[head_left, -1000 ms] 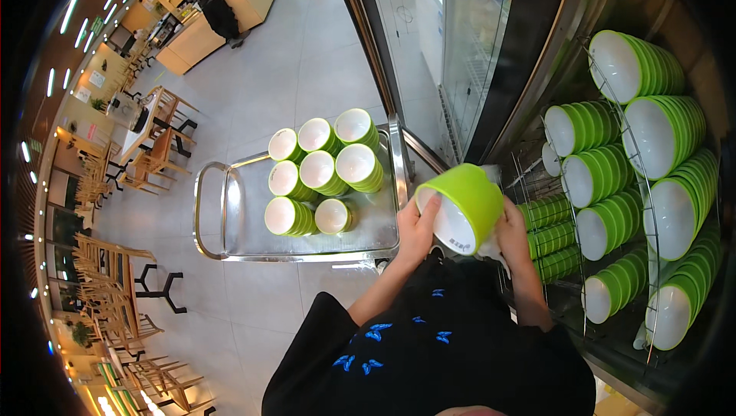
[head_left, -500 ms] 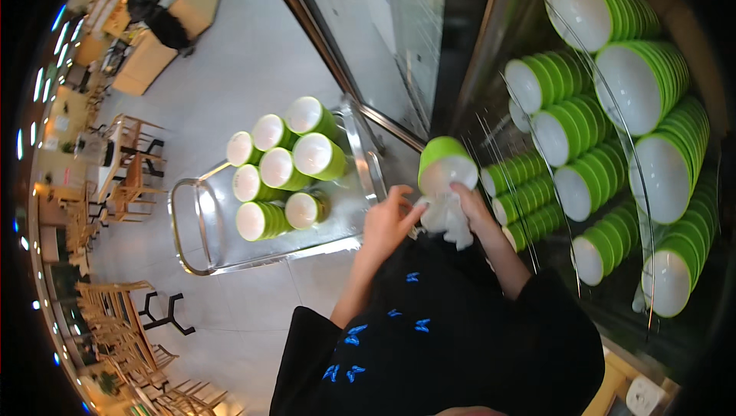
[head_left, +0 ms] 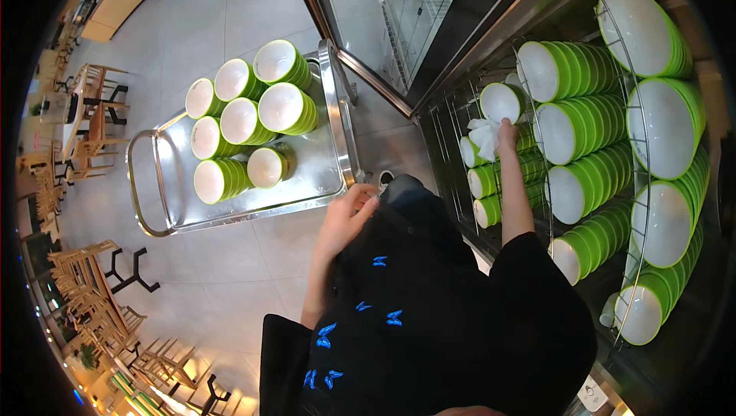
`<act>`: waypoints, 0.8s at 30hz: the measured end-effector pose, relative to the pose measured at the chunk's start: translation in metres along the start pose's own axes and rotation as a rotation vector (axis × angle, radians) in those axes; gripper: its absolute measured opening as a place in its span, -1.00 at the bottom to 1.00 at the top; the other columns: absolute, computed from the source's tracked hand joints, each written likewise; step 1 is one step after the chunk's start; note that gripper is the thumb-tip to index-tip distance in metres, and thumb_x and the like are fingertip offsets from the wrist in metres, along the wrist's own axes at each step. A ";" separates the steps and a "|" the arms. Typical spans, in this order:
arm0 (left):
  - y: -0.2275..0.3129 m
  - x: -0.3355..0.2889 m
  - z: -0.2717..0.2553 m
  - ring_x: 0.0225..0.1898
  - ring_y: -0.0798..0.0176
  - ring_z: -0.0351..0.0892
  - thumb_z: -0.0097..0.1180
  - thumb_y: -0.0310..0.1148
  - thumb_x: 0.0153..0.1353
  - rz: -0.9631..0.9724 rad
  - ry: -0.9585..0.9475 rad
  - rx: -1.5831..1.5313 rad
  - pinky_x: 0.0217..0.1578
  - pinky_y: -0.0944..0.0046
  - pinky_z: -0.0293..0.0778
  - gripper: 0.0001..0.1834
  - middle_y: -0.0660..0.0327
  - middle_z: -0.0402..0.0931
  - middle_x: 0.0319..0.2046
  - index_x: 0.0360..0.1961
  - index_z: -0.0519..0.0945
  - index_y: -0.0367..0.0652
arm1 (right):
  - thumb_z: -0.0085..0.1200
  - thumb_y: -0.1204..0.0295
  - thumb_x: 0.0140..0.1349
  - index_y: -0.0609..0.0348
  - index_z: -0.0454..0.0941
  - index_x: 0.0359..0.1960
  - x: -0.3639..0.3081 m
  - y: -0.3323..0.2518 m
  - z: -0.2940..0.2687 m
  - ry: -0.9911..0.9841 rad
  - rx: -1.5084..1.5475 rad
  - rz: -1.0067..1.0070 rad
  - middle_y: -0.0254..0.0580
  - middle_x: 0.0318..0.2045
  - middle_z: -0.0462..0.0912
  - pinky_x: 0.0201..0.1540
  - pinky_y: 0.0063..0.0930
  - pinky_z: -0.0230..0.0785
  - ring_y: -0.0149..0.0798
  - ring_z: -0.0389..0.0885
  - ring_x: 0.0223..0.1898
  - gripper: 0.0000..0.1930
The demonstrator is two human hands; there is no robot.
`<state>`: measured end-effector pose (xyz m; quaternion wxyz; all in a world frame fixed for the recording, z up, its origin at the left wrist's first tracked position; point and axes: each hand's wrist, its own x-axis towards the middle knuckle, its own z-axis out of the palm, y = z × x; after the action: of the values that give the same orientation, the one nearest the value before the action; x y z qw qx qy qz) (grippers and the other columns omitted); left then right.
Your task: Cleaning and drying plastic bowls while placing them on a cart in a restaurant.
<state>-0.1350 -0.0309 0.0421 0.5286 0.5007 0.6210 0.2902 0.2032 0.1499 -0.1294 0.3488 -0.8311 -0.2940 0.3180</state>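
My right hand [head_left: 507, 138] reaches into the rack at the right. It is closed on a crumpled white cloth [head_left: 483, 138] and the near rim of a green bowl [head_left: 501, 101] with a white inside. That bowl lies on its side among the racked bowls, its mouth facing left. Lower and to the left, my left hand [head_left: 349, 215] hovers in front of my body, fingers curled in toward the thumb, with nothing visible in it. Stacks of green bowls [head_left: 287, 108] rest on a metal trolley [head_left: 310, 178] beyond my left hand.
Wire shelves [head_left: 642, 209] in a cabinet hold long rows of green bowls [head_left: 583, 128] on their sides. An open glass door [head_left: 429, 9] stands between cabinet and trolley. Wooden chairs [head_left: 96, 282] line the far left. A shoe [head_left: 386, 180] shows below the trolley's right end.
My right hand has carried the bowl and cloth from in front of me rightward into the rack. My left hand has come away from the bowl, and its fingers have curled.
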 end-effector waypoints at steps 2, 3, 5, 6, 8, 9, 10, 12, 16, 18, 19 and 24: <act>0.001 -0.002 -0.002 -0.50 0.23 0.48 -0.06 -0.35 0.00 -0.023 0.022 -0.030 -0.45 0.36 0.36 -0.77 0.08 0.46 -0.57 -0.35 0.38 -0.29 | -0.24 0.25 -0.12 0.50 0.41 -0.48 0.016 -0.001 0.006 0.017 0.018 0.055 0.28 -0.44 0.44 -0.27 -0.26 0.23 0.07 0.42 -0.33 -0.58; 0.000 -0.002 -0.003 -0.51 0.24 0.48 -0.07 -0.36 0.01 -0.040 0.039 -0.051 -0.47 0.36 0.36 -0.78 0.08 0.45 -0.58 -0.35 0.38 -0.29 | -0.25 0.24 -0.12 0.51 0.40 -0.47 0.019 -0.003 0.009 0.040 0.046 0.114 0.30 -0.42 0.43 -0.25 -0.26 0.23 0.08 0.42 -0.31 -0.57; 0.000 -0.003 -0.004 -0.51 0.25 0.48 -0.08 -0.37 0.01 -0.053 0.062 -0.076 -0.48 0.37 0.36 -0.79 0.08 0.45 -0.58 -0.35 0.37 -0.29 | -0.25 0.24 -0.12 0.51 0.40 -0.45 0.024 -0.005 0.014 0.022 0.017 0.108 0.31 -0.40 0.42 -0.24 -0.25 0.24 0.08 0.41 -0.30 -0.56; 0.000 -0.003 -0.005 -0.52 0.25 0.48 -0.08 -0.38 0.02 -0.060 0.078 -0.095 -0.49 0.38 0.36 -0.80 0.08 0.45 -0.59 -0.35 0.37 -0.29 | -0.25 0.23 -0.11 0.52 0.40 -0.44 0.028 -0.006 0.016 0.012 -0.004 0.107 0.32 -0.38 0.41 -0.23 -0.23 0.24 0.09 0.41 -0.29 -0.55; 0.004 0.003 -0.005 -0.52 0.25 0.48 -0.09 -0.38 0.02 -0.062 0.063 -0.087 -0.49 0.38 0.36 -0.80 0.08 0.45 -0.59 -0.35 0.37 -0.28 | -0.24 0.22 -0.11 0.53 0.39 -0.44 0.063 0.015 0.014 0.073 -0.040 0.113 0.32 -0.38 0.41 -0.23 -0.22 0.24 0.10 0.41 -0.28 -0.54; 0.004 0.005 -0.006 -0.52 0.25 0.48 -0.09 -0.38 0.02 -0.076 0.066 -0.079 -0.49 0.38 0.36 -0.80 0.08 0.45 -0.59 -0.35 0.37 -0.28 | -0.24 0.22 -0.10 0.54 0.39 -0.44 0.063 0.011 0.018 0.114 -0.082 0.116 0.32 -0.37 0.41 -0.23 -0.21 0.24 0.10 0.40 -0.27 -0.54; 0.004 0.007 -0.006 -0.52 0.25 0.48 -0.09 -0.38 0.02 -0.081 0.071 -0.081 -0.49 0.38 0.36 -0.80 0.08 0.45 -0.59 -0.35 0.37 -0.28 | -0.24 0.22 -0.10 0.54 0.39 -0.44 0.063 0.008 0.020 0.108 -0.085 0.115 0.32 -0.37 0.41 -0.23 -0.21 0.24 0.10 0.40 -0.27 -0.54; 0.005 0.010 -0.007 -0.52 0.24 0.48 -0.09 -0.37 0.02 -0.075 0.103 -0.063 -0.50 0.38 0.36 -0.80 0.07 0.45 -0.59 -0.35 0.36 -0.28 | -0.25 0.22 -0.08 0.56 0.39 -0.46 0.052 -0.006 0.019 0.145 -0.123 0.071 0.33 -0.38 0.40 -0.23 -0.17 0.23 0.14 0.39 -0.28 -0.53; 0.016 0.020 -0.007 -0.53 0.24 0.47 -0.08 -0.37 0.02 -0.052 0.094 -0.051 -0.51 0.37 0.36 -0.79 0.06 0.45 -0.60 -0.35 0.36 -0.28 | -0.27 0.19 -0.04 0.56 0.39 -0.46 0.039 -0.020 0.008 0.163 -0.320 0.032 0.34 -0.40 0.41 -0.25 -0.16 0.24 0.15 0.40 -0.30 -0.51; 0.018 0.023 -0.006 -0.53 0.23 0.48 -0.08 -0.37 0.02 -0.038 0.086 -0.046 -0.50 0.36 0.36 -0.79 0.06 0.45 -0.60 -0.34 0.35 -0.28 | -0.29 0.15 0.00 0.55 0.39 -0.46 0.042 -0.015 0.006 0.215 -0.301 0.058 0.33 -0.41 0.41 -0.26 -0.16 0.26 0.15 0.41 -0.33 -0.48; 0.019 0.024 -0.006 -0.53 0.23 0.48 -0.08 -0.37 0.02 -0.040 0.085 -0.047 -0.50 0.36 0.36 -0.79 0.06 0.45 -0.60 -0.34 0.35 -0.28 | -0.29 0.15 0.00 0.55 0.39 -0.46 0.043 -0.014 0.007 0.214 -0.303 0.059 0.33 -0.41 0.41 -0.26 -0.16 0.26 0.15 0.41 -0.33 -0.48; 0.021 0.028 -0.008 -0.52 0.24 0.47 -0.08 -0.35 0.02 -0.067 0.062 -0.033 -0.48 0.36 0.36 -0.77 0.06 0.44 -0.59 -0.34 0.35 -0.29 | -0.32 0.14 0.03 0.46 0.43 -0.45 0.036 -0.025 0.010 0.275 -0.443 0.045 0.26 -0.42 0.44 -0.26 -0.20 0.29 0.11 0.43 -0.34 -0.50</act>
<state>-0.1339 0.0037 0.0527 0.5265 0.4615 0.6489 0.2978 0.2117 0.1936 -0.1276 0.1881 -0.9289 -0.2878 0.1376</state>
